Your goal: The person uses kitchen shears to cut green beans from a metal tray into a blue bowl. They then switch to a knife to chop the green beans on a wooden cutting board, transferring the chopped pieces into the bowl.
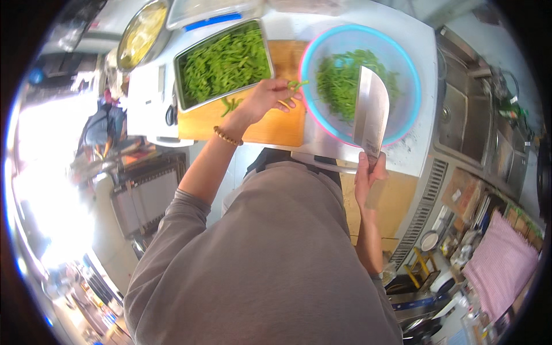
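My left hand (280, 95) pinches a small green vegetable piece (298, 85) above the wooden cutting board (276, 125), close to the basket's left rim. My right hand (370, 170) grips a broad kitchen cleaver (373, 108) by its handle, the blade pointing away from me over the basket's lower right part. Leafy greens (343, 82) lie in the round plastic basket with a blue and pink rim (416, 92). A rectangular metal tray (271, 56) full of cut green vegetables (224, 60) rests partly on the board. A few cut pieces (230, 105) lie on the board beside my left forearm.
A metal bowl (163, 41) with yellowish food stands at the far left of the white table (424, 64). Behind the tray is a clear container (207, 10) with a blue strip. A stainless steel sink (463, 108) lies to the right. Another person (103, 123) is at the left.
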Available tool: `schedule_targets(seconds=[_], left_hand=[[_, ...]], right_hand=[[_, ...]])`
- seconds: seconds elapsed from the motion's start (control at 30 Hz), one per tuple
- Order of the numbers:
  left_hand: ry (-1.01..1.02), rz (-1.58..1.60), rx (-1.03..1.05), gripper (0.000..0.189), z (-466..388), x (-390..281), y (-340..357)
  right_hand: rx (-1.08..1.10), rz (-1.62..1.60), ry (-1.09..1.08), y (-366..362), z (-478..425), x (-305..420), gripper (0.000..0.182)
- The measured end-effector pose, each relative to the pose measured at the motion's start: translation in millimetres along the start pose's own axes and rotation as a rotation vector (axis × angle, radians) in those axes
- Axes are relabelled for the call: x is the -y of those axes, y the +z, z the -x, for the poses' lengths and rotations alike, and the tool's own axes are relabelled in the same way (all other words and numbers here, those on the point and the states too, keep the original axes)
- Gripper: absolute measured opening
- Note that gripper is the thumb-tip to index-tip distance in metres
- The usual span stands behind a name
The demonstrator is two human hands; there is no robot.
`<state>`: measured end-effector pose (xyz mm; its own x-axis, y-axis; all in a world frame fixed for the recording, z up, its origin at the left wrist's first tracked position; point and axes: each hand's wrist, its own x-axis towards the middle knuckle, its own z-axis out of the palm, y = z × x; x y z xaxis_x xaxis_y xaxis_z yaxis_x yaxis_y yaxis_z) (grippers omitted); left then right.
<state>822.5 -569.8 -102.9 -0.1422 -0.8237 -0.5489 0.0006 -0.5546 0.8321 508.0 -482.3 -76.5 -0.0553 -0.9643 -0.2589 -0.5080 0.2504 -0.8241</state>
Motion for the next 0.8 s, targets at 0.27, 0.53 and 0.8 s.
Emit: schedule_targets(seconds=[0.27, 0.53, 0.8], left_hand=[[-0.137, 0.217, -0.334, 0.029, 11.3, 142.0, -45.5], [-0.121, 0.188, -0.463, 0.023, 36.7, 165.7, -49.8], [-0.040, 0.281, -0.565, 0.019, 44.5, 171.3, -42.5]], right_hand=[[0.337, 0.231, -0.334, 62.2, -3.5, 23.9, 0.020], [0.471, 0.499, -0.412, 103.6, -0.6, -14.2, 0.021], [0.494, 0.638, -0.458, 121.1, 1.7, -17.3, 0.020]])
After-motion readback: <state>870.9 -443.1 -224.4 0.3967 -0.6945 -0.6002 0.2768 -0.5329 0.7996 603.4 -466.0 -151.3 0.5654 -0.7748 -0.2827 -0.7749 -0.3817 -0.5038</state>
